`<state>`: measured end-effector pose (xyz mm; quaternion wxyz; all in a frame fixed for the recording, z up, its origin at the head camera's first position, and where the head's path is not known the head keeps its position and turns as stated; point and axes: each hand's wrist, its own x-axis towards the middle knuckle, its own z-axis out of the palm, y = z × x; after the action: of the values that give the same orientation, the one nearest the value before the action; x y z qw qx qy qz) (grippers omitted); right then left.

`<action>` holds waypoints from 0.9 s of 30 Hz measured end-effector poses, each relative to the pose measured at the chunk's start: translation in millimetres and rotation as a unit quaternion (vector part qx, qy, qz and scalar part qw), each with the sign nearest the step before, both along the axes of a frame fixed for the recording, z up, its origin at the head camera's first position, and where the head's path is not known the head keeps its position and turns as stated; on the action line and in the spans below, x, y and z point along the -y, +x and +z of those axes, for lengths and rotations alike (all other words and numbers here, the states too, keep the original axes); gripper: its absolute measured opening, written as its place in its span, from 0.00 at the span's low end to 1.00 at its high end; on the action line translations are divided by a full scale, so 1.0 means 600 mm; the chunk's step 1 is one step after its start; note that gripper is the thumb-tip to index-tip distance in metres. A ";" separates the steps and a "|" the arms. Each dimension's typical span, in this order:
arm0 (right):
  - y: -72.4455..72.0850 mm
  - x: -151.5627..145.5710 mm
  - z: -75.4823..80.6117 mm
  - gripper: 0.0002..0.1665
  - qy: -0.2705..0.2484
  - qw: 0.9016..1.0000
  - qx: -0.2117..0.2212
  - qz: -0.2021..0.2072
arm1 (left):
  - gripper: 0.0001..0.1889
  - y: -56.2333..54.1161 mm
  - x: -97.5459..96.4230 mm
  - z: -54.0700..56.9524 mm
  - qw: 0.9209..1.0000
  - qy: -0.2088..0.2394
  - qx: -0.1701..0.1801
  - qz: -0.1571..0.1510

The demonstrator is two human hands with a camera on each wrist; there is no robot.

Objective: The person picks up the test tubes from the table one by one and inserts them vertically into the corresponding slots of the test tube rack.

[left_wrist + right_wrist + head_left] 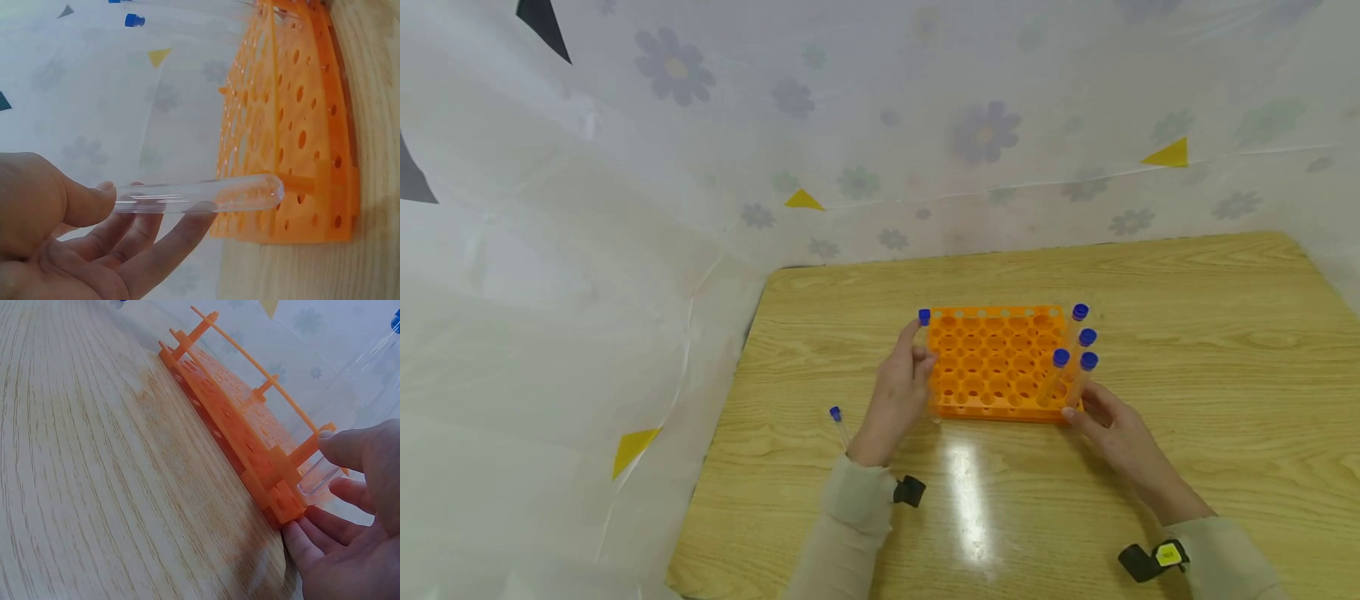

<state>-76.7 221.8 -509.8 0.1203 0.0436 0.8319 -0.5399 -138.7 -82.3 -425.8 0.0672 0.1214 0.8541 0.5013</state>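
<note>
An orange test tube rack [985, 412] with rows of round holes stands on the table. At its left end my left hand [897, 392] holds a clear test tube [187, 195] between thumb and fingers. Its blue cap [924, 316] shows above the fingers in the head view; the rounded bottom lies beside the rack, outside the holes. My right hand [1123, 433] grips the rack's front right corner, thumb at the upper part and fingertips against the base in the right wrist view. Several blue-capped test tubes [1061, 358] stand in the holes at that end.
Another blue-capped tube [836, 413] lies on the wooden table [1210, 350] at left, partly hidden behind my left wrist. Flower-patterned sheeting [880, 117] hangs behind the table and along its left side, with yellow triangles [1169, 154] on it.
</note>
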 end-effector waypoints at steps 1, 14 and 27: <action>0.000 0.000 0.000 0.46 -0.001 1.000 0.001 0.000 | 0.30 0.000 -0.002 0.002 1.000 -0.003 -0.009 0.000; -0.001 0.000 0.000 0.46 -0.012 1.000 0.004 0.004 | 0.26 -0.004 -0.038 0.018 0.994 0.066 -0.074 -0.034; 0.000 0.001 0.001 0.47 -0.010 1.000 0.003 0.001 | 0.21 -0.009 -0.085 0.017 0.983 0.058 -0.161 -0.064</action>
<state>-76.6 221.1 -509.2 0.1233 0.0433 0.8263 -0.5478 -144.1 -31.4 -415.5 -0.0464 0.2581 0.8137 0.5188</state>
